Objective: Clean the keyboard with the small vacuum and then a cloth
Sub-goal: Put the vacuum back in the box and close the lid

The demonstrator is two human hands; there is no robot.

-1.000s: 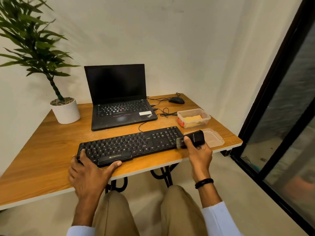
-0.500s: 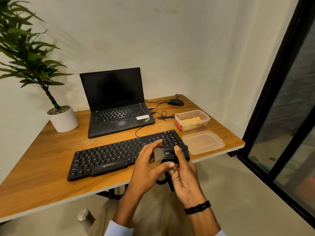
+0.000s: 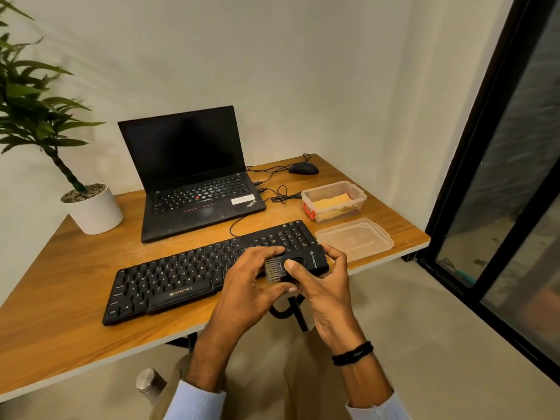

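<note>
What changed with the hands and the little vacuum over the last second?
The left hand let go of the keyboard and took hold of the small vacuum, which the right hand lifted from the keyboard's right end. Keyboard, laptop and tub stayed put.

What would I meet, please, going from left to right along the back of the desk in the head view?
In order: white round plant pot → open black laptop → clear plastic tub holding a yellow cloth → black door frame.
</note>
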